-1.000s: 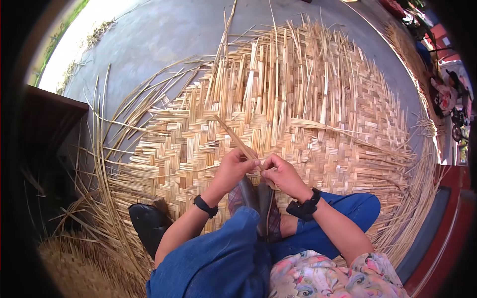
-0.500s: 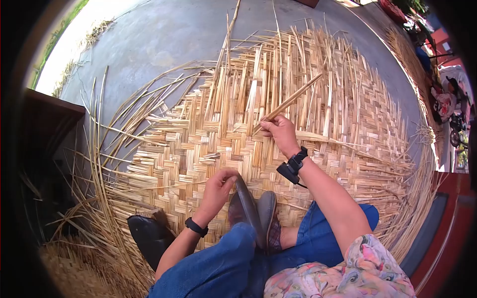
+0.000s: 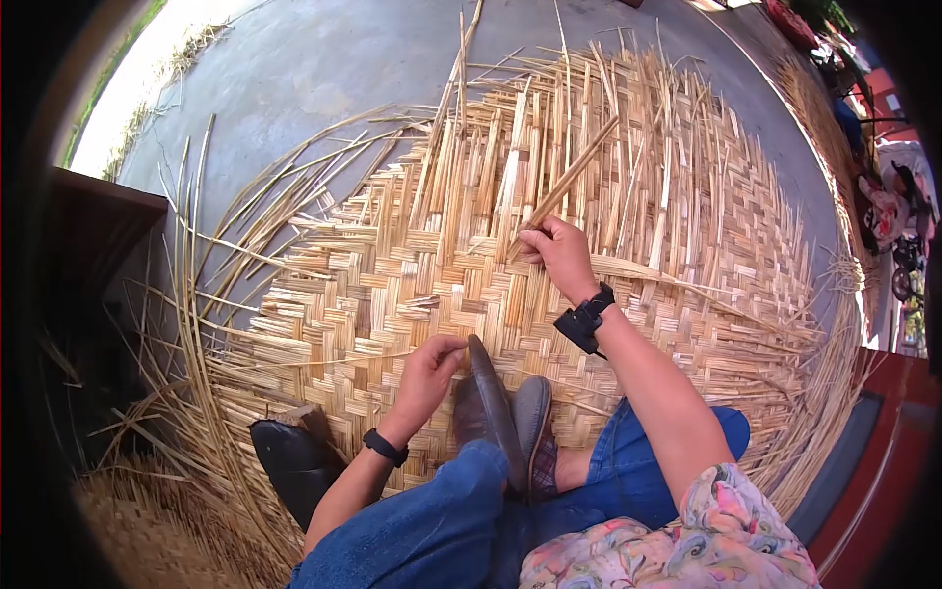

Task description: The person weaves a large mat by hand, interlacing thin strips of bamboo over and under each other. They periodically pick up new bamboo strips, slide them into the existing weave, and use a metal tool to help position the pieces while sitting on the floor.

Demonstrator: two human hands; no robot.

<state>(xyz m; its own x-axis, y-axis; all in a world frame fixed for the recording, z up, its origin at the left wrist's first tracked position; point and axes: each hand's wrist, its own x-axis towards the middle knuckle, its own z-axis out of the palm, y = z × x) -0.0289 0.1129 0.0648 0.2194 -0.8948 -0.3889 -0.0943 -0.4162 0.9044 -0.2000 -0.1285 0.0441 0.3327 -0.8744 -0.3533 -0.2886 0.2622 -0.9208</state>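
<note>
A large woven cane mat [image 3: 392,304] spreads over the floor beneath me, with loose strips along its edges. My right hand [image 3: 567,257] is closed round the lower part of a split cane strip [image 3: 581,169], which slants up to the right across the weave. The strip's lower end meets the mat just below my fingers. Nearer my body, my left hand [image 3: 427,378] has thumb and fingertips pinched together, beside the toe of a dark shoe [image 3: 488,393]. A thin strip passes behind that hand, and whether the fingers grip it is hidden.
Long loose canes [image 3: 201,324] lie in a tangle along the left. A black padded object [image 3: 289,471] rests on the mat beside my left forearm. Dark furniture [image 3: 108,211] stands at the left edge. Grey floor [image 3: 324,69] shows beyond the mat.
My right hand has tilted the cane strip a little steeper, its top end shifting left. My left hand stays low by the shoe, still pinched. The view has shifted slightly.
</note>
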